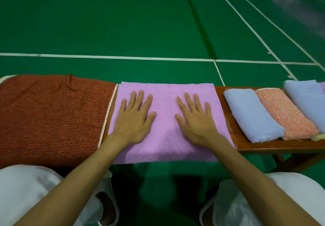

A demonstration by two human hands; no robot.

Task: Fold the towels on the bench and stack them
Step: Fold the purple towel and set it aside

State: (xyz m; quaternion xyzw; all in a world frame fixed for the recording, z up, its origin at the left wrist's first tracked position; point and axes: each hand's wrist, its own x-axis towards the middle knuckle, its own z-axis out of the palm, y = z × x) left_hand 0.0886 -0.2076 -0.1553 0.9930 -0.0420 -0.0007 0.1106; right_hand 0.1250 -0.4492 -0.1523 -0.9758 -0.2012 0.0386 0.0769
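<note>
A pink towel [165, 138] lies spread flat across the wooden bench [260, 145], its near edge hanging over the front. My left hand [134, 119] presses flat on its left half, fingers straight and spread. My right hand [195, 118] presses flat on its right half the same way. A large rust-red towel [51, 118] covers the bench to the left, its pale border beside the pink towel. To the right lie folded towels side by side: a light blue one [251, 115], a salmon one [286, 113] and another light blue one [309, 101].
The bench stands on a green court floor [123, 23] with white lines. My knees in white clothing [26, 190] sit below the bench's front edge. A bit of yellow cloth [319, 137] shows at the right edge.
</note>
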